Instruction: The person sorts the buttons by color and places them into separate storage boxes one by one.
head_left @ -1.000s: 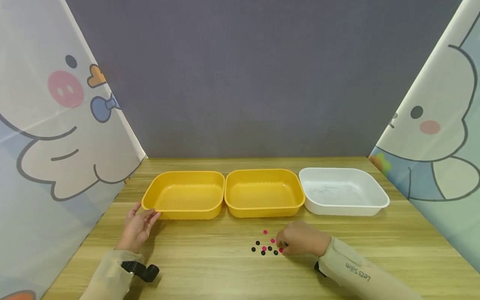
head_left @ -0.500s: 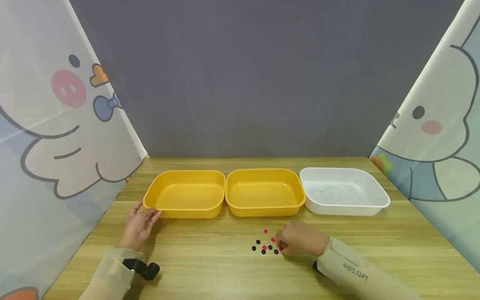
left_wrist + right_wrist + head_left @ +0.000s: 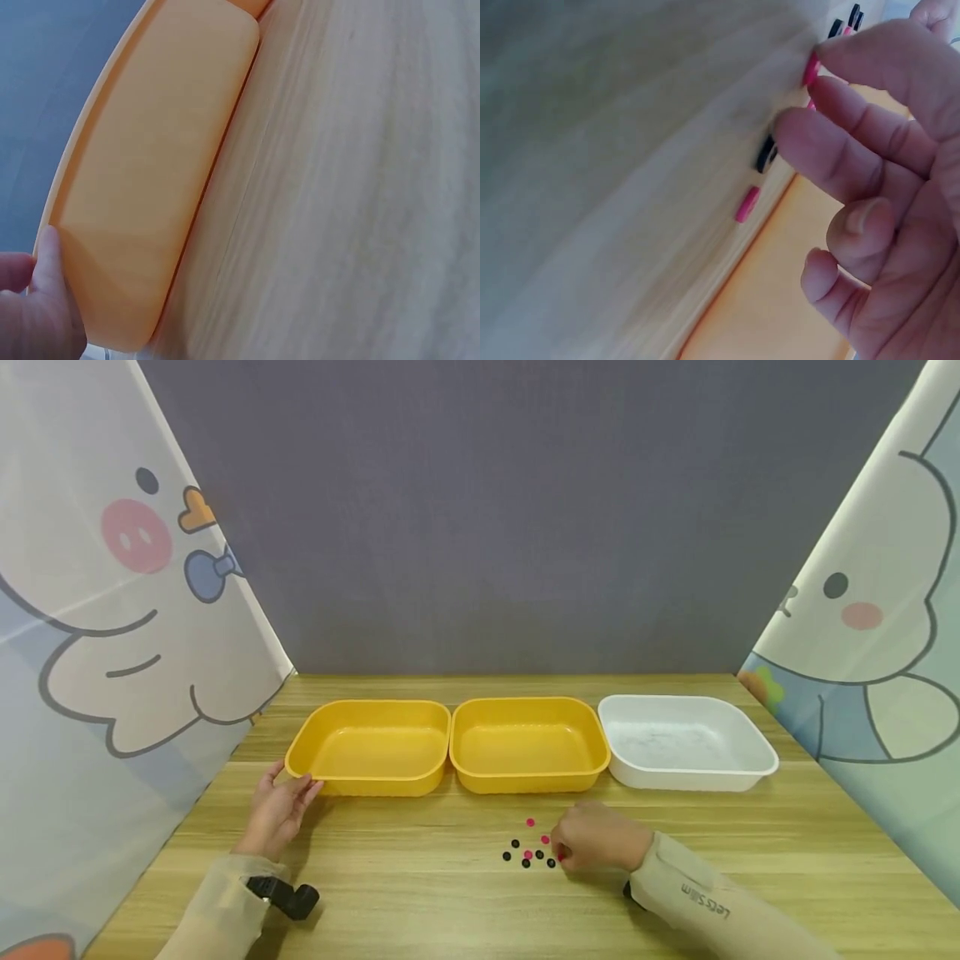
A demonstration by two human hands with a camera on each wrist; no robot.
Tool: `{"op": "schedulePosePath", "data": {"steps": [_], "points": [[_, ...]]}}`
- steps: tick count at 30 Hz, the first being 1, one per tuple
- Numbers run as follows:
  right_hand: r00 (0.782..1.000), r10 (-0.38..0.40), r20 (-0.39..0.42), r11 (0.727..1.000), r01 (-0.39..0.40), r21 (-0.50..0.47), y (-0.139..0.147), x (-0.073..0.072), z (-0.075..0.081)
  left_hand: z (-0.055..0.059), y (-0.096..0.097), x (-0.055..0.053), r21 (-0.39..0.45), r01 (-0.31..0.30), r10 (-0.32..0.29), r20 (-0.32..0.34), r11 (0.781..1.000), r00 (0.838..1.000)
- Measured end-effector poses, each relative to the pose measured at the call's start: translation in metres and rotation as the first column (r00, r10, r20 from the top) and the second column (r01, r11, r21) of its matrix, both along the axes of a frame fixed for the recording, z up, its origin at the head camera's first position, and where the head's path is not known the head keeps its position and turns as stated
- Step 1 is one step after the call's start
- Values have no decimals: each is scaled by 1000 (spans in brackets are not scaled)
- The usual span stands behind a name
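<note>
My right hand (image 3: 600, 837) pinches a pink disc (image 3: 811, 70)

The pink disc sits between the tips of my right thumb and forefinger, close to the table (image 3: 420, 885); whether it is off the wood, I can't tell. By my next fingertip is a black disc (image 3: 765, 154), touching it or just beside it, I can't say which, and a loose pink disc (image 3: 747, 204) lies near that. To the left of this hand the scattered discs (image 3: 515, 843), black and pink mixed, lie on the table, nearer to me than the middle yellow tray (image 3: 528, 747).

My left hand (image 3: 277, 814), well apart from the right, holds the left yellow tray (image 3: 367, 752) at its near left corner, one fingertip against the outer wall at the rim. The middle yellow tray stands right beside it, and the white tray (image 3: 678, 747) comes next, all three in a row.

My right sleeve (image 3: 712, 893) bears lettering, and a black device (image 3: 296, 902) is on my left wrist. A grey backdrop (image 3: 480, 518) rises behind the table, with cartoon panels (image 3: 135, 652) at both sides.
</note>
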State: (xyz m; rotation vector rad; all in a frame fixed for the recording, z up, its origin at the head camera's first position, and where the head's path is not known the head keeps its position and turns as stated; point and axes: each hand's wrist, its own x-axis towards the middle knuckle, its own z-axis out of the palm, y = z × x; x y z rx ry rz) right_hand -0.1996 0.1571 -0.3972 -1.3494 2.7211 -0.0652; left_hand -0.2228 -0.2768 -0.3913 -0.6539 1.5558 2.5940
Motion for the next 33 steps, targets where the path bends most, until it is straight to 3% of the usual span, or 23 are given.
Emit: {"op": "schedulePosePath", "data": {"steps": [4,11,19,22,27,33], "points": [[1000,12,-22,1000,-12,1,0,0,0,1,2,-2,-54,1,-2,-9,999,1000],[999,30,-45,1000,-29,11,1,0,0,0,3,-2,-66,-11,10,-8,998,1000],[999,35,-25,993,-38,-109,3,-1,8,-1,4,-2,-85,-13,12,-18,996,1000],[997,45,-59,986,-54,-158,4,-3,11,-2,4,-1,-83,-9,8,-18,996,1000],[978,97,-186,964,-139,-227,3,-8,13,-3,3,0,-85,-18,16,-23,996,1000],[958,110,-263,950,-180,-256,2,-13,17,-5,4,-2,-154,-6,-1,-51,988,999]]}}
